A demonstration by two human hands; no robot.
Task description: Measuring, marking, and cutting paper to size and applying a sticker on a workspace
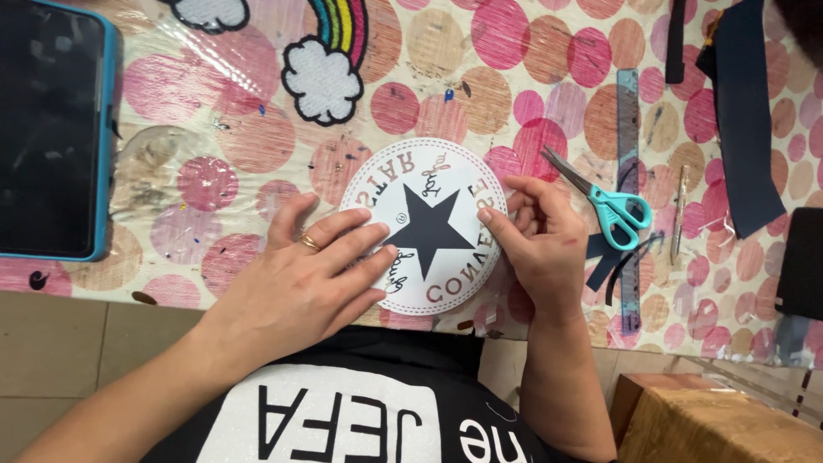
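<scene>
A round white paper patch [429, 193] with a dark star in its middle and letters around its rim lies on the table near the front edge. My left hand [300, 279], with rings on one finger, rests flat on the patch's left side, fingers spread. On the patch's right edge, my right hand [540, 240] presses a fingertip, its other fingers curled.
The table wears a pink and tan dotted cover [214, 129]. A tablet in a blue case [51, 129] lies at left. A rainbow-and-cloud patch [330, 60] sits at the back. Teal-handled scissors [604, 201], a clear ruler [628, 137], dark strips [746, 120] and scraps lie right.
</scene>
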